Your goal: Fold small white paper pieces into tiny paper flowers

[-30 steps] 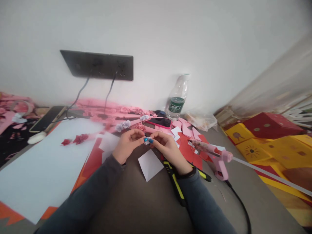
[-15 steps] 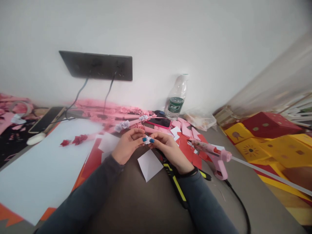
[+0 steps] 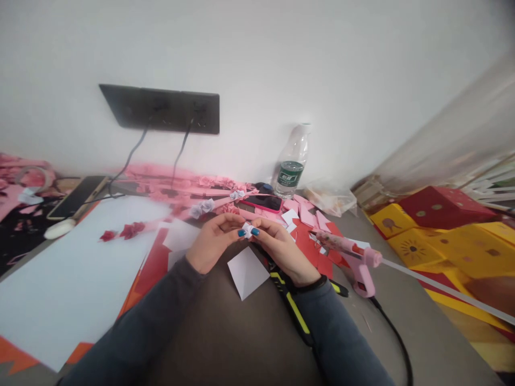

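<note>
A large white paper sheet (image 3: 76, 279) lies along the tabletop's (image 3: 225, 332) left edge. Above the tabletop's middle, the left hand (image 3: 213, 241) and right hand (image 3: 281, 249) meet, both pinching a small folded white paper piece (image 3: 248, 230) between their fingertips. A white paper square (image 3: 247, 271) lies just beneath them. Toward the right edge rests a pink glue gun (image 3: 354, 257).

White wall (image 3: 322, 53); black socket panel (image 3: 161, 108); grey table (image 3: 225, 332).
</note>
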`<state>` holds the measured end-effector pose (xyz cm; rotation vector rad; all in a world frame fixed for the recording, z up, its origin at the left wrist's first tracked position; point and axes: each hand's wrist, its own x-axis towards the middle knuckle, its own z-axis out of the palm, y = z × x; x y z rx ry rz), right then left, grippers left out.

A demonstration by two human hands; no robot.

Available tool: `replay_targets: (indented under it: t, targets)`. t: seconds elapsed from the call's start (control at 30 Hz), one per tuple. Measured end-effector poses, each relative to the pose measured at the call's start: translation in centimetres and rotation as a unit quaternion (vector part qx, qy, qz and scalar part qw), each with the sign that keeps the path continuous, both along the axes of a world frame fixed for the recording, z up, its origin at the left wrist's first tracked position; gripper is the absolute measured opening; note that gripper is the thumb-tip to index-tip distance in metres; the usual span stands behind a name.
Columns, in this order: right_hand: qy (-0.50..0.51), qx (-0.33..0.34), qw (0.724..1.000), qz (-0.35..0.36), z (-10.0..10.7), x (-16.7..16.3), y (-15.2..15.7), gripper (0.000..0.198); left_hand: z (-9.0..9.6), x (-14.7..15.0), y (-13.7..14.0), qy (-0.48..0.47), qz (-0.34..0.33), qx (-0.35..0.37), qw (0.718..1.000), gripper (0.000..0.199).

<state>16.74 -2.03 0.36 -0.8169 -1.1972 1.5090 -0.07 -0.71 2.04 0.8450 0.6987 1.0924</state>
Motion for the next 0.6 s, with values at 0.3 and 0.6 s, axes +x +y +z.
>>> replay_targets:
  t: [0.3, 0.6]
  targets:
    - [0.050, -0.034, 0.998, 0.011, 0.18, -0.01, 0.14, 0.022, -0.52, -0.35, 0.21, 0.006, -0.018, 0.002, 1.000, 0.028]
    - [0.020, -0.024, 0.999, -0.006, -0.21, -0.04, 0.31, 0.024, -1.03, -0.70, 0.10, 0.143, 0.035, 0.179, 0.973, 0.013]
